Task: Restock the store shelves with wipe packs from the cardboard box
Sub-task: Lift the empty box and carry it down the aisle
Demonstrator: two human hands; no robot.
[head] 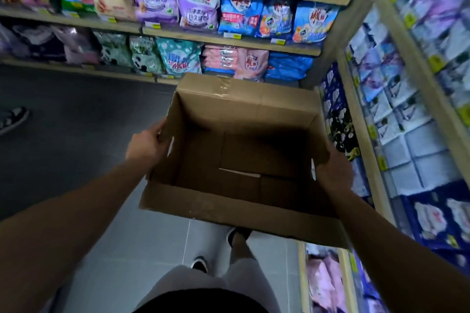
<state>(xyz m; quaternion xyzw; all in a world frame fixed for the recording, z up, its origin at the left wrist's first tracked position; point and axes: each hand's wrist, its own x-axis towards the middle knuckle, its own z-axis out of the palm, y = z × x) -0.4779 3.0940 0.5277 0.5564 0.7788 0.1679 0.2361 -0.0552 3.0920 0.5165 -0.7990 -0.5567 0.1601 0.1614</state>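
An open brown cardboard box [203, 201] hangs in the air in front of me, above the floor. Its inside shows only bare cardboard; no packs are visible in it. My left hand [146, 146] grips the box's left wall, fingers curled over the rim. My right hand [333, 173] holds the right wall near a hand slot, its fingers hidden behind the cardboard. Rows of white and blue wipe packs [396, 119] fill the shelves on the right.
Shelves ahead [229, 42] carry bags of detergent in purple, blue, pink and teal. The right shelf unit [356, 119] stands close to the box. Another person's checkered shoe [12, 119] is at the left on the dark floor. My own feet stand on grey tiles below.
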